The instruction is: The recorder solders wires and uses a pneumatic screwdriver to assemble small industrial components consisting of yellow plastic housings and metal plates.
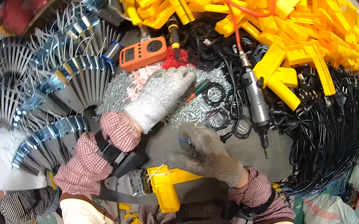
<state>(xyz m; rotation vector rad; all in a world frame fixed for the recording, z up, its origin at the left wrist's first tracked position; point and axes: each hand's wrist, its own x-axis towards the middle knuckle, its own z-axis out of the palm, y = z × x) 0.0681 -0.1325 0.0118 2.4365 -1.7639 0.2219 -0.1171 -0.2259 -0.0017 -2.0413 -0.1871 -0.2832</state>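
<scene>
My left hand [161,94], in a pale grey knit glove, reaches over the small parts, its bent fingers beside a heap of red pieces [176,60]. Its fingertips are hidden. Nearer to me, my right hand [210,154], in a darker, soiled glove, is closed with the fingers curled in. Something small and blue shows at its fingers, too little to name. Just below it lies a yellow plastic housing [166,192] with a white wire across it, at the work surface's near edge. A green-handled screwdriver [199,89] lies on the loose screws [198,110] beside my left hand.
An orange meter [143,53] and a yellow-black screwdriver [173,32] lie beyond my left hand. A powered screwdriver [256,99] with a red hose lies right. Yellow housings [247,12] pile at the back, black cords [335,132] at right, metal parts with wires [67,83] at left.
</scene>
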